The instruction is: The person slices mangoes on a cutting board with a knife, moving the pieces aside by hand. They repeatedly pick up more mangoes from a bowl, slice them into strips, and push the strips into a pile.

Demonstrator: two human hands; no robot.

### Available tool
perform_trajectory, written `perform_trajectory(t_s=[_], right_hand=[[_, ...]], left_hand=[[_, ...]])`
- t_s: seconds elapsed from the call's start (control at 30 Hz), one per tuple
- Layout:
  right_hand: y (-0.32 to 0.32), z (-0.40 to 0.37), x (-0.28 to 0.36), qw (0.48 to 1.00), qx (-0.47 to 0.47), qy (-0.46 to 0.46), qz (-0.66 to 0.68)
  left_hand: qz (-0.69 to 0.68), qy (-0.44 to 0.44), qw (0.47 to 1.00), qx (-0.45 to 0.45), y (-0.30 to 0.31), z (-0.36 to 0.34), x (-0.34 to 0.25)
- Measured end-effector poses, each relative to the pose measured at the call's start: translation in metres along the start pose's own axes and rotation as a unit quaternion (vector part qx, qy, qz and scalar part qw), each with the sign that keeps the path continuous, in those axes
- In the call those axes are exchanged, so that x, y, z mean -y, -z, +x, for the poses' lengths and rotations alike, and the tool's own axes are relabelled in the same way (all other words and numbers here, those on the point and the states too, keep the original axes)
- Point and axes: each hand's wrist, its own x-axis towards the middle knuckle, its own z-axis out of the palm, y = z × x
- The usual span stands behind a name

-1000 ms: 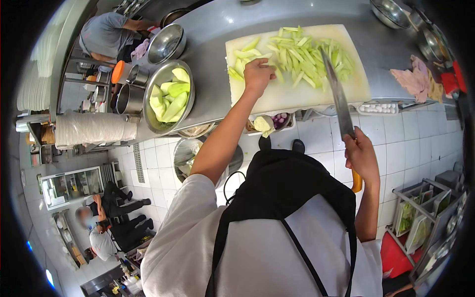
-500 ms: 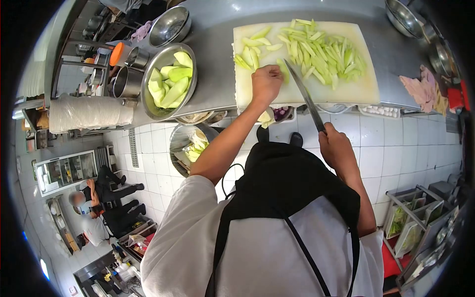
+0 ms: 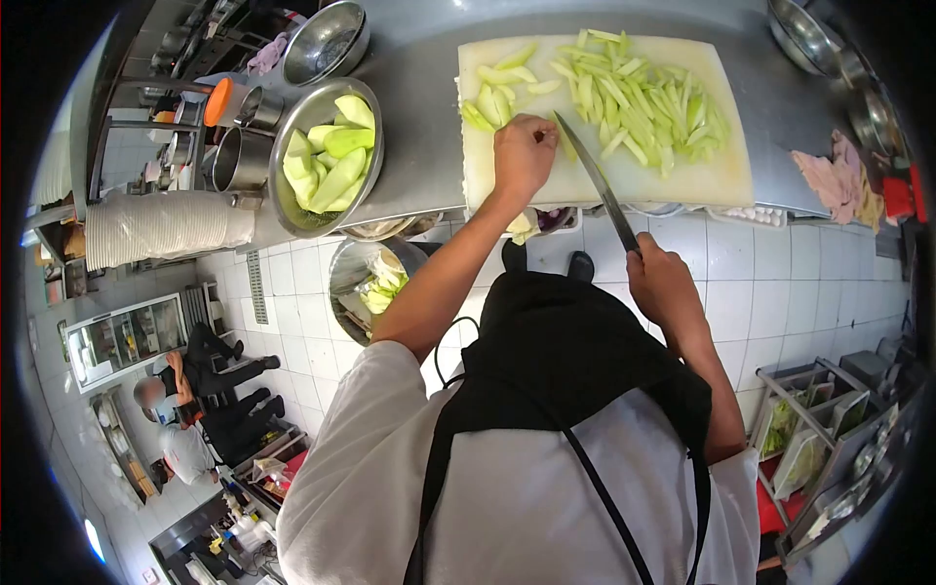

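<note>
My left hand [image 3: 525, 156] rests on the white cutting board [image 3: 682, 185] with its fingers curled over a pale green vegetable piece [image 3: 567, 148], mostly hidden by the hand. Close beside those fingers is the tip of a long kitchen knife [image 3: 606, 192]. Its handle is gripped in my right hand [image 3: 667, 285], just off the board's near edge. A heap of cut green strips [image 3: 643, 102] covers the board's right part. Several thicker slices [image 3: 494, 102] lie at the upper left, beyond my left hand.
Left of the board, a steel bowl [image 3: 283, 200] holds large peeled chunks [image 3: 343, 143]. A floor bin [image 3: 341, 297] contains scraps. Pink cloths [image 3: 827, 175] lie at the counter's right end, below metal bowls [image 3: 804, 39]. Two people [image 3: 190, 390] sit at the far left.
The view has shifted slightly. My left hand remains curled beside the knife tip, and less of the vegetable piece shows between them. My right hand keeps its hold on the knife.
</note>
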Motion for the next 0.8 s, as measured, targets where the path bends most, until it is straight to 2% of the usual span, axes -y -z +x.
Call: perform_trajectory(t_s=[0.2,0.33,0.47,0.63,0.73,0.8], right_hand=[[0.004,0.006,0.014,0.997,0.044,-0.031,-0.051],[-0.014,0.028,0.006,0.997,0.022,0.010,-0.077],[-0.006,0.030,-0.001,0.994,0.007,0.009,-0.108],[0.014,0.018,-0.005,0.971,-0.156,0.051,-0.173],[0.028,0.018,-0.004,0.965,-0.206,0.059,-0.154],[0.030,0.018,-0.005,0.958,-0.237,0.079,-0.138]], left_hand=[[0.004,-0.108,0.994,-0.001,-0.014,0.007,0.025],[-0.008,-0.129,0.992,-0.010,-0.017,0.009,0.028],[-0.015,-0.121,0.993,0.003,-0.015,0.007,0.025],[-0.017,-0.114,0.993,0.005,-0.005,0.007,0.018],[0.037,-0.223,0.972,-0.064,0.007,-0.004,-0.014],[0.043,-0.283,0.958,0.006,0.016,-0.007,-0.040]])
